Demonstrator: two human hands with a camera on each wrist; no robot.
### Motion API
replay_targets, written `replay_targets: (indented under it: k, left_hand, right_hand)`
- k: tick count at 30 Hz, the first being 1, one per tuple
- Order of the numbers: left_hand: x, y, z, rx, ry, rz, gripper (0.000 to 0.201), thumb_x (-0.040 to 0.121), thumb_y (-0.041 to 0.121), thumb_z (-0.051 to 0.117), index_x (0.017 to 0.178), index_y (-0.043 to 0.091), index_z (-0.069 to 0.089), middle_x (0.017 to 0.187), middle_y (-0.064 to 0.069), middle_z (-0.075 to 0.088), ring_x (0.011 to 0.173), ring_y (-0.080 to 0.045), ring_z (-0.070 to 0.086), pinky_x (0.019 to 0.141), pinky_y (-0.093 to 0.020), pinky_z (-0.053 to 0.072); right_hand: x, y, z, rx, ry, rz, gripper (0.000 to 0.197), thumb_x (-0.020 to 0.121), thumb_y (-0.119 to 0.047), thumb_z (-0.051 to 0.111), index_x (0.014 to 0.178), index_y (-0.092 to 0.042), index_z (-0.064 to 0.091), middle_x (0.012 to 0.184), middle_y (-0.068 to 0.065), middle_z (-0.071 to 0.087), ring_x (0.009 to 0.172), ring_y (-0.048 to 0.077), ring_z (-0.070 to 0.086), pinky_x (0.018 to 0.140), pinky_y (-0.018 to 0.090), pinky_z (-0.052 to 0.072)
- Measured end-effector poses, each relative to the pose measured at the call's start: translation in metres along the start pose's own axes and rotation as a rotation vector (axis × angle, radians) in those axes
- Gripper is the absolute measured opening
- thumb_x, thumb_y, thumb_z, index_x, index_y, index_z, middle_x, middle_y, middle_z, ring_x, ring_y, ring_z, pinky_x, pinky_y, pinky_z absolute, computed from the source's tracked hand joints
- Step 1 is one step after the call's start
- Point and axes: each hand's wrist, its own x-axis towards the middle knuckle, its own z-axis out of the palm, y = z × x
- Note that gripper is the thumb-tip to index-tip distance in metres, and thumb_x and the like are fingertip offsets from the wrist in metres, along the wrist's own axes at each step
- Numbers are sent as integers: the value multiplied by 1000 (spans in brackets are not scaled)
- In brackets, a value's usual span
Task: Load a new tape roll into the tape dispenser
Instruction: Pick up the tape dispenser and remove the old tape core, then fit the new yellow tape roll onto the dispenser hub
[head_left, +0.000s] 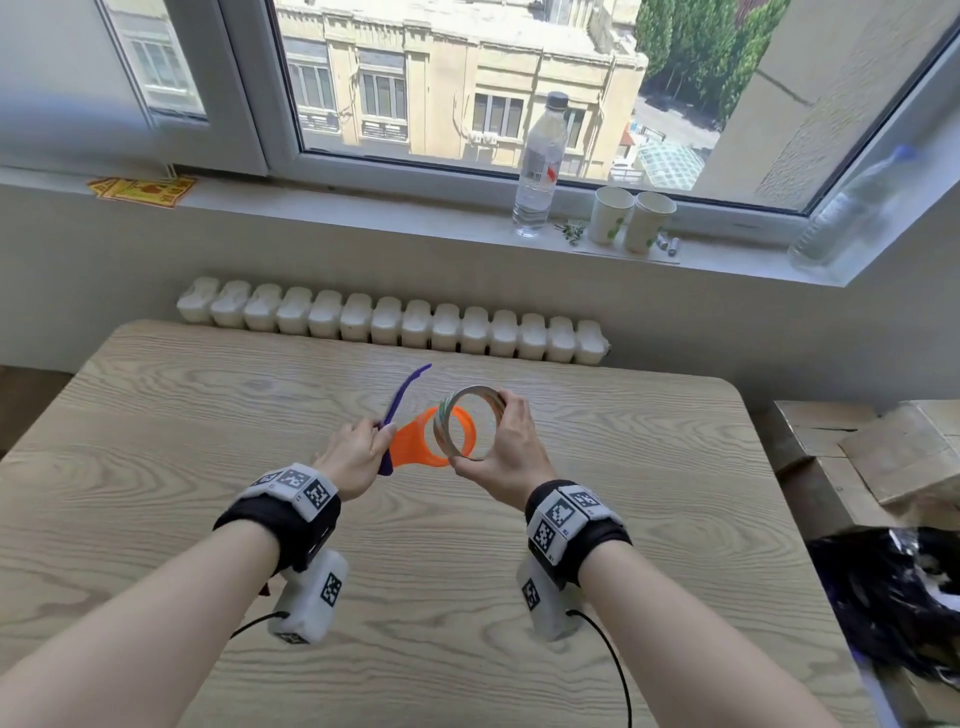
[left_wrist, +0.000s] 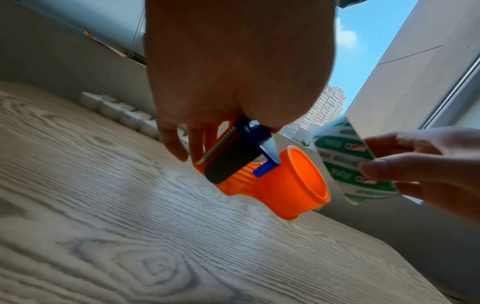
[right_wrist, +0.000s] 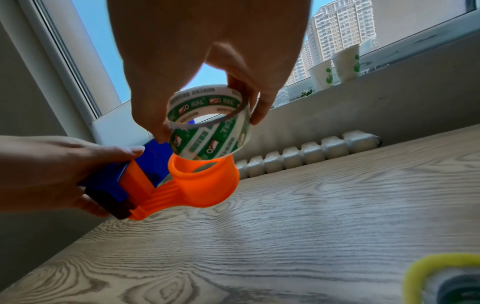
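Note:
An orange tape dispenser (head_left: 415, 441) with a blue-purple handle and a round drum is held above the wooden table (head_left: 208, 519). My left hand (head_left: 358, 447) grips its blade end, the drum (left_wrist: 293, 185) pointing right. My right hand (head_left: 509, 441) holds a tape roll (head_left: 470, 423) with green and white print, thumb and fingers on its rim. The tape roll (right_wrist: 210, 127) hangs just at the mouth of the dispenser drum (right_wrist: 205, 181), in front of the drum and not slid onto it. In the left wrist view the roll (left_wrist: 350, 160) sits to the right of the drum.
A radiator (head_left: 389, 322) runs behind the table. On the windowsill stand a water bottle (head_left: 540, 166), two paper cups (head_left: 631, 221) and another bottle (head_left: 852, 208). Cardboard boxes (head_left: 872, 457) and a dark bag (head_left: 893, 597) lie to the right.

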Motion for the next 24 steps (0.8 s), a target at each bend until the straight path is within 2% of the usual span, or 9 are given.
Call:
replay_targets:
  k: [3,7,9,11,13,16,19,22,24]
  left_hand:
    - [0,-11,-5,-34,7,-14,43,95,43,31,114,11,53,113,-21,61,111,-39,53,97,-49,39]
    - [-2,-30,-7,-108,41,-47,42,96,37,31,113,5,51,111,-23,61,108,-40,54,95,-49,40]
    - [-3,-39,-6,-137,41,-49,36,97,33,32,105,4,52,99,-21,62,100,-39,56,89,-45,41]
    - [-2,-49,-6,-131,38,-67,27,98,30,32,87,14,51,78,-10,58,89,-36,55,78,-40,39]
    - [0,-58,-4,-138,42,-83,29,98,33,31,75,21,45,69,-4,53,84,-38,56,76,-43,39]
    - [-2,-67,-2,-153,6,-75,36,96,39,29,83,12,49,77,-7,55,80,-32,53,80,-46,40]
    - [-3,-72,2,-168,-22,-40,37,94,41,29,84,13,50,77,-5,55,79,-30,53,81,-46,41]
    - [-3,-73,7,-176,-47,-4,35,96,38,31,86,12,52,74,-3,58,76,-28,54,80,-46,41]
    - [-3,-71,11,-171,-59,31,35,98,33,32,90,7,54,77,-8,60,79,-30,55,80,-46,41]
  right_hand:
    - [1,7,5,38,45,28,100,62,-36,79,140,-4,25,136,8,39,130,19,37,112,31,33]
    - [1,24,15,57,47,137,99,61,-31,81,139,-5,26,136,11,38,129,21,36,111,30,31]
    - [-2,35,25,39,16,198,98,61,-29,82,139,-5,27,135,12,37,130,23,35,111,29,30]
    - [-6,44,36,8,-32,263,98,60,-28,82,138,-4,27,136,13,35,131,25,35,111,29,29]
    - [-10,51,48,-11,-99,310,97,60,-29,83,136,-5,29,135,12,36,130,25,35,110,29,29]
    - [-17,58,66,-38,-218,347,99,59,-34,85,137,-7,31,136,10,38,131,24,36,111,31,30]
    - [-21,58,81,-58,-287,364,100,60,-35,85,139,-7,29,139,10,37,134,24,33,112,32,29]
    - [-24,56,89,-66,-313,377,98,61,-33,85,138,-5,30,140,12,37,134,26,34,112,32,29]
    - [-25,56,91,-71,-328,380,97,62,-31,84,137,-4,30,139,12,37,134,27,34,111,33,30]
